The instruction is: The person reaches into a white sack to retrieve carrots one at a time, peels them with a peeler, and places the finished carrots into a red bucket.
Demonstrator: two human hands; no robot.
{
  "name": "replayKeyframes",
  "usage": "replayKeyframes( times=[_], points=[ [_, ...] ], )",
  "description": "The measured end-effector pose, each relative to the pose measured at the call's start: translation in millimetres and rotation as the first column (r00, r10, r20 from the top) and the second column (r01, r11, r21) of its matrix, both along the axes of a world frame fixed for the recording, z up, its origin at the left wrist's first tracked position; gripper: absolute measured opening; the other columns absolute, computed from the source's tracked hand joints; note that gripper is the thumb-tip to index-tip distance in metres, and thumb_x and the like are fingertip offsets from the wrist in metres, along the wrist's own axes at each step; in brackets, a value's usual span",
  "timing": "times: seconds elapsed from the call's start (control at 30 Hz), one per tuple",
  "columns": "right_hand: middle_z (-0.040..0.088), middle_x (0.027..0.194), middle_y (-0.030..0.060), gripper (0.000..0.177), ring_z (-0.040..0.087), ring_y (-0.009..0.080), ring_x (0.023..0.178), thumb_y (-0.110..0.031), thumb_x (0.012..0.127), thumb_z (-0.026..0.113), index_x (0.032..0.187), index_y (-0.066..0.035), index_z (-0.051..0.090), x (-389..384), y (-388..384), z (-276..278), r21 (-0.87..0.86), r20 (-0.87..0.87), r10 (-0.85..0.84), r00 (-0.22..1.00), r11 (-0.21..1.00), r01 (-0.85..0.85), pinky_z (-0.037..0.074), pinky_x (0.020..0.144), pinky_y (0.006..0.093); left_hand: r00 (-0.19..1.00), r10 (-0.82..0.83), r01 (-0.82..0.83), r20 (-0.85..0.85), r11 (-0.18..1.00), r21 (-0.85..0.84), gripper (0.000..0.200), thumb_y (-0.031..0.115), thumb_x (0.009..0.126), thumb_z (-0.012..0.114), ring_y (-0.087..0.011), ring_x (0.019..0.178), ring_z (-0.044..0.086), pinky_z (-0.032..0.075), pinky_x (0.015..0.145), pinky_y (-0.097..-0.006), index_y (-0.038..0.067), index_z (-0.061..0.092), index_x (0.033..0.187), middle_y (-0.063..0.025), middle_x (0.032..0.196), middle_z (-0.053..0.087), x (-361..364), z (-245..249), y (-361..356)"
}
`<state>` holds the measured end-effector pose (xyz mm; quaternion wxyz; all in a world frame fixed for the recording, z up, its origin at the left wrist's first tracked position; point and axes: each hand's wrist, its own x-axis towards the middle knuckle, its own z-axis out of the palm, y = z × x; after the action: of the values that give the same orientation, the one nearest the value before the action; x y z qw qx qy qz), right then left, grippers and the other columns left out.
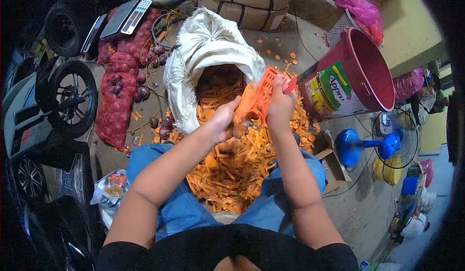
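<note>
My left hand (pixel 226 118) is closed around a carrot (pixel 246 100), held slanting over my lap. My right hand (pixel 281 107) grips a red-orange plastic peeler (pixel 265 90) with rows of holes, its body lying against or very near the carrot's right side. Whether the blade touches the carrot cannot be made out. Under both hands, between my knees, spreads a heap of orange carrot peelings (pixel 218 176). Just beyond, a white woven sack (pixel 181 79) lies with its mouth towards me, and more orange pieces are inside it.
On the right stand a tilted red bucket (pixel 319 70), a blue fan (pixel 348 147) and an opened cardboard box (pixel 334 169). Red net bags of onions (pixel 116 106) lie left, with a scale (pixel 127 18) on top. Motorbike wheels (pixel 72 99) line the left side.
</note>
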<state>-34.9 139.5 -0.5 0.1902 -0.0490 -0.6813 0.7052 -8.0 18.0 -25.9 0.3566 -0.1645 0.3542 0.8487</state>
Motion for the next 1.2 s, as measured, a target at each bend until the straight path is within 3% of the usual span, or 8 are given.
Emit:
replayKeyframes(
  times=[0.23,0.43,0.5,0.67,0.77,0.93,1.03,1.2],
  points=[
    [0.047,0.061,0.0022,0.019,0.041,0.0108,0.054,-0.017,0.079,0.044,0.073,0.000,0.048,-10,11,4,0.195,-0.215,-0.135,0.967,0.964,0.178,0.034,0.049,0.0259,0.960,-0.194,0.161,-0.200,0.972,-0.170,0.034,0.032,0.085,0.027,-0.0128,0.060,0.053,0.046,0.054,-0.0259,0.005,0.046,0.094,-0.0060,0.075,0.054,15,10,-2],
    [0.050,0.064,0.0027,0.017,0.044,0.0101,0.054,-0.015,0.079,0.045,0.072,0.000,0.049,-42,75,-3,0.106,0.138,-0.502,0.854,0.864,0.492,0.037,0.051,0.0259,0.922,-0.293,0.244,-0.252,0.947,-0.209,0.035,0.031,0.085,0.029,-0.0150,0.067,0.055,0.047,0.057,-0.0272,0.003,0.042,0.101,-0.0081,0.081,0.053,18,34,-8],
    [0.049,0.061,0.0029,0.017,0.044,0.0100,0.054,-0.016,0.079,0.046,0.072,0.000,0.049,-35,52,-10,-0.151,-0.036,-0.281,0.959,0.950,0.273,0.037,0.050,0.0264,0.968,-0.205,0.170,-0.143,0.959,-0.225,0.037,0.032,0.085,0.028,-0.0148,0.070,0.054,0.048,0.059,-0.0279,0.003,0.042,0.103,-0.0086,0.083,0.053,14,35,-11],
    [0.049,0.061,0.0035,0.018,0.045,0.0104,0.056,-0.017,0.080,0.044,0.072,-0.001,0.048,15,-10,11,0.349,-0.049,-0.004,0.999,0.937,0.021,0.037,0.052,0.0256,0.986,-0.138,0.119,-0.091,0.975,-0.185,0.039,0.035,0.085,0.024,-0.0146,0.068,0.054,0.046,0.056,-0.0290,0.004,0.043,0.101,-0.0090,0.083,0.054,9,27,-8],
    [0.045,0.062,0.0016,0.019,0.040,0.0086,0.056,-0.018,0.080,0.045,0.075,0.000,0.048,-8,11,13,0.253,-0.213,-0.164,0.963,0.943,0.216,0.035,0.052,0.0225,0.949,-0.281,0.253,-0.141,0.949,-0.188,0.036,0.031,0.085,0.025,-0.0147,0.062,0.053,0.045,0.054,-0.0261,0.003,0.042,0.102,-0.0078,0.077,0.053,12,24,-7],
    [0.049,0.063,0.0045,0.019,0.046,0.0113,0.058,-0.016,0.079,0.045,0.071,0.001,0.048,-43,78,-2,0.036,0.075,-0.530,0.845,0.848,0.528,0.038,0.054,0.0260,0.936,-0.296,0.264,-0.190,0.948,-0.178,0.035,0.032,0.084,0.032,-0.0164,0.063,0.053,0.046,0.052,-0.0296,0.002,0.044,0.096,-0.0088,0.075,0.052,17,29,-7],
    [0.049,0.063,0.0036,0.019,0.044,0.0114,0.057,-0.017,0.079,0.045,0.071,0.000,0.048,-29,42,-5,-0.164,-0.162,-0.174,0.971,0.975,0.147,0.037,0.054,0.0259,0.988,-0.137,0.129,-0.071,0.986,-0.108,0.035,0.035,0.084,0.030,-0.0138,0.057,0.052,0.047,0.046,-0.0320,0.006,0.043,0.098,-0.0061,0.071,0.051,9,16,-7],
    [0.046,0.066,-0.0001,0.016,0.042,0.0078,0.062,-0.016,0.080,0.043,0.077,-0.001,0.049,14,-5,4,0.348,-0.003,0.011,1.000,0.937,-0.010,0.036,0.056,0.0217,0.994,-0.039,0.024,-0.100,0.989,-0.146,0.034,0.033,0.085,0.028,-0.0108,0.060,0.052,0.046,0.052,-0.0255,0.007,0.047,0.095,-0.0045,0.077,0.053,11,26,-2]
  ],
)
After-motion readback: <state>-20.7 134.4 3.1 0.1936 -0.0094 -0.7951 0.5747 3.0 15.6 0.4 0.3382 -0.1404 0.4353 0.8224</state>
